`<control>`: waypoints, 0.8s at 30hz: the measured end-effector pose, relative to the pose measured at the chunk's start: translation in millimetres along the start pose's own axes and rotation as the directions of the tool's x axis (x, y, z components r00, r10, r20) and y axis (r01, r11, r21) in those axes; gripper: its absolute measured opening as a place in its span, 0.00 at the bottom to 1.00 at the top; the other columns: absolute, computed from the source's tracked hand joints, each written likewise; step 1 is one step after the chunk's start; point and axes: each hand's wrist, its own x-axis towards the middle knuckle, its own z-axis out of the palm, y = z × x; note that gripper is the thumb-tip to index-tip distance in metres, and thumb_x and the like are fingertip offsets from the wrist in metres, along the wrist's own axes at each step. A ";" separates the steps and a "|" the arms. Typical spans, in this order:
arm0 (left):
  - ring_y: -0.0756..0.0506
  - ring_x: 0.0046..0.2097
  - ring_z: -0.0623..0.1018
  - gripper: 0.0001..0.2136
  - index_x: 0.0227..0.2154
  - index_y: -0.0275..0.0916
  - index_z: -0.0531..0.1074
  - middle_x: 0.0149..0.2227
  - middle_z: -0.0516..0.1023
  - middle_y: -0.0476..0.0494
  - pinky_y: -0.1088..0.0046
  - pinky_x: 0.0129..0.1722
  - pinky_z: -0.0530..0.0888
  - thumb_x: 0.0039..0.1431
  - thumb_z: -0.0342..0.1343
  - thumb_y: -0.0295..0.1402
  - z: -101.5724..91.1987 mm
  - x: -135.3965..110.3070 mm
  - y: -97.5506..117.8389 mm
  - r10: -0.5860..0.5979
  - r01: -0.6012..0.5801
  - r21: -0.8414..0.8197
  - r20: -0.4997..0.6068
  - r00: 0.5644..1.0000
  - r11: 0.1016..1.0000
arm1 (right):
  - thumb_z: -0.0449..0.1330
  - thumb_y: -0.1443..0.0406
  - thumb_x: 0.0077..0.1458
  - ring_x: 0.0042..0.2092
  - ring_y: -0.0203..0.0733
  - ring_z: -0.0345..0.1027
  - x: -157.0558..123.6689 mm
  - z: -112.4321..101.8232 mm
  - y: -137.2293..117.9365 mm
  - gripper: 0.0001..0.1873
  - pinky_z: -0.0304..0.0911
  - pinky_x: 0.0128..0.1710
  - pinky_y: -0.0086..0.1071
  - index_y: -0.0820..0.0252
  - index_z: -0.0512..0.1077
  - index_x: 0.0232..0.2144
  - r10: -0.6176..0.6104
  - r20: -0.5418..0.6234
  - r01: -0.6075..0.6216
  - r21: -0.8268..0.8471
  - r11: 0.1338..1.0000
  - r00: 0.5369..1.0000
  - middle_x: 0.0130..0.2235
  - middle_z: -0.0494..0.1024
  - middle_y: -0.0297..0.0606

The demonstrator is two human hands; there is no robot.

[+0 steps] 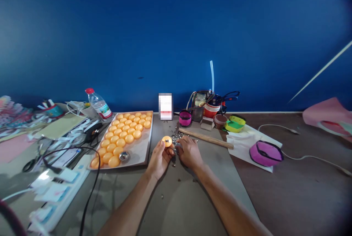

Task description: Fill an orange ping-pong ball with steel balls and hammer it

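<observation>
1. At the far left, a power strip (72, 183) and loose papers crowd the table (291, 199), and a red-capped bottle (100, 106) leans behind them, apart from the work in hand
2. Next comes a shallow tray (142, 147) with rows of orange balls (129, 139) filling its left and far parts; as far as can be seen these are plain, so most look untouched
3. In the near part of the tray, beside the orange balls, sits one silver ball (124, 156), shiny all over; it seems to be the only finished one in view
4. To the right of the tray, the person's left hand (160, 161) has its fingers closed around a single orange ball (164, 142), raised above the table, with a small dark patch (167, 141) on its face; the rest of what shows is orange, so this ball looks barely begun
5. Just beside it, the person's right hand (189, 151) reaches down with bent fingers among scattered shiny pieces (176, 139); one cannot tell whether they grip a piece, and plenty lie loose
6. Farther right, a wooden stick (207, 138) lies beyond the right hand, and a magenta container (265, 153) rests on white paper
</observation>
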 end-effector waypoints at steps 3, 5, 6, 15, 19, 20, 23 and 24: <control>0.53 0.27 0.72 0.11 0.34 0.34 0.70 0.29 0.74 0.45 0.77 0.29 0.70 0.55 0.55 0.39 0.3 -0.2 0.2 0.010 -0.010 -0.001 0.000 1.000 1.000 | 0.55 0.63 0.53 0.44 0.46 0.61 -3.4 -1.8 -4.7 0.10 0.49 0.42 0.37 0.59 0.71 0.38 0.025 0.099 0.001 -0.247 0.969 0.995 0.40 0.72 0.43; 0.52 0.27 0.72 0.11 0.34 0.34 0.70 0.29 0.74 0.45 0.77 0.30 0.70 0.55 0.55 0.39 0.5 -0.3 0.1 0.014 -0.014 0.003 0.000 1.000 1.000 | 0.54 0.63 0.54 0.44 0.46 0.61 -3.7 -3.0 -7.9 0.09 0.48 0.42 0.37 0.59 0.71 0.36 0.041 0.147 0.005 -0.301 0.954 0.988 0.40 0.72 0.43; 0.52 0.27 0.72 0.11 0.34 0.34 0.70 0.29 0.74 0.45 0.77 0.30 0.70 0.55 0.55 0.39 0.5 -0.3 0.1 0.013 -0.013 0.006 0.000 1.000 1.000 | 0.54 0.64 0.54 0.43 0.45 0.62 -3.4 -3.5 -9.2 0.09 0.48 0.41 0.36 0.58 0.71 0.36 0.047 0.161 0.005 -0.309 0.951 0.986 0.40 0.72 0.42; 0.53 0.25 0.71 0.13 0.32 0.34 0.72 0.28 0.75 0.45 0.77 0.29 0.69 0.53 0.58 0.40 0.3 0.2 3.1 -0.019 0.018 -0.029 -0.037 0.999 0.999 | 0.52 0.61 0.56 0.43 0.43 0.63 -1.8 -5.9 -13.9 0.11 0.45 0.43 0.36 0.58 0.72 0.36 0.020 0.208 0.030 -0.233 0.972 0.978 0.39 0.74 0.41; 0.53 0.26 0.71 0.13 0.32 0.33 0.72 0.28 0.75 0.44 0.77 0.29 0.69 0.53 0.57 0.40 -0.3 1.4 3.3 -0.024 0.023 -0.039 -0.039 0.999 0.999 | 0.51 0.64 0.56 0.44 0.42 0.63 -2.1 -4.9 -13.6 0.10 0.44 0.43 0.35 0.59 0.72 0.35 -0.002 0.278 0.072 -0.239 0.968 0.960 0.39 0.74 0.41; 0.53 0.26 0.71 0.13 0.31 0.33 0.72 0.28 0.75 0.44 0.77 0.28 0.69 0.53 0.57 0.41 -0.8 1.7 3.2 -0.026 0.024 -0.037 -0.040 0.999 0.999 | 0.51 0.66 0.56 0.44 0.42 0.64 -2.0 -4.6 -13.6 0.10 0.44 0.43 0.35 0.59 0.72 0.34 0.003 0.281 0.069 -0.246 0.967 0.960 0.39 0.74 0.41; 0.53 0.25 0.71 0.14 0.32 0.33 0.72 0.29 0.75 0.44 0.76 0.28 0.69 0.53 0.57 0.41 -2.4 2.5 2.7 -0.033 0.031 -0.038 -0.047 0.998 0.999 | 0.49 0.68 0.57 0.43 0.40 0.64 -1.2 -3.9 -13.7 0.11 0.44 0.43 0.35 0.59 0.72 0.33 0.027 0.288 0.053 -0.266 0.962 0.957 0.39 0.74 0.40; 0.53 0.25 0.71 0.14 0.32 0.33 0.72 0.29 0.75 0.44 0.76 0.28 0.69 0.53 0.57 0.41 -2.8 2.5 2.6 -0.037 0.035 -0.040 -0.049 0.998 0.999 | 0.49 0.69 0.57 0.42 0.39 0.65 -0.8 -3.8 -13.7 0.11 0.43 0.42 0.35 0.59 0.72 0.32 0.031 0.291 0.051 -0.269 0.962 0.956 0.39 0.74 0.40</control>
